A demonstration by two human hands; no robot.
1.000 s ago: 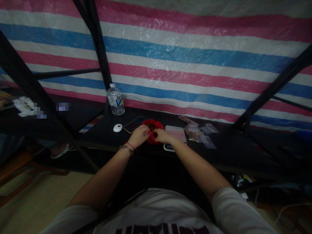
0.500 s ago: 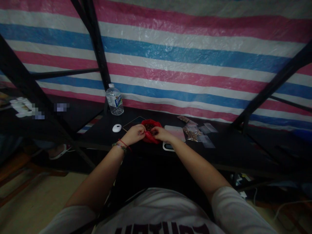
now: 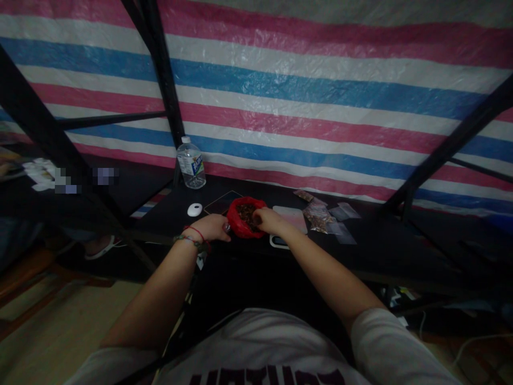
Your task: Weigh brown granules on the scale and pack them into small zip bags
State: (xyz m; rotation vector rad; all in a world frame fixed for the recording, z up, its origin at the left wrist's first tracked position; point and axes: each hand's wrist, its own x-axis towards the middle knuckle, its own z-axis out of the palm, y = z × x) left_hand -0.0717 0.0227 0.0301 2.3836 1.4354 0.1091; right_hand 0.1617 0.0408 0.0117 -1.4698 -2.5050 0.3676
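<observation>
A red plastic bag [image 3: 235, 227] stands on the black table with its mouth wide, full of small brown dried bits [image 3: 245, 211]. Just left of the bag is my left hand [image 3: 216, 226], fingers closed; a small shiny, see-through thing shows at its fingertips, too blurred to name. My right hand [image 3: 267, 218] reaches over the bag's right rim, its bent fingertips among the brown bits; what they pinch is hidden. Under my right wrist, partly covered, lies a white digital scale [image 3: 289, 215]. Small clear bags with brown bits [image 3: 319, 220] lie right of it.
Flat clear bags [image 3: 343, 211] lie beyond the filled ones. A clear plastic bottle [image 3: 192, 167], a white rounded object [image 3: 194, 209] and a dark flat rectangular thing [image 3: 219, 203] are on the left. Black metal posts [image 3: 165, 91] frame the table before a striped sheet [image 3: 300, 107].
My left hand has moved left and down, off the red bag's front edge, which has opened out to show more brown bits. My right hand stays at the bag's right side.
</observation>
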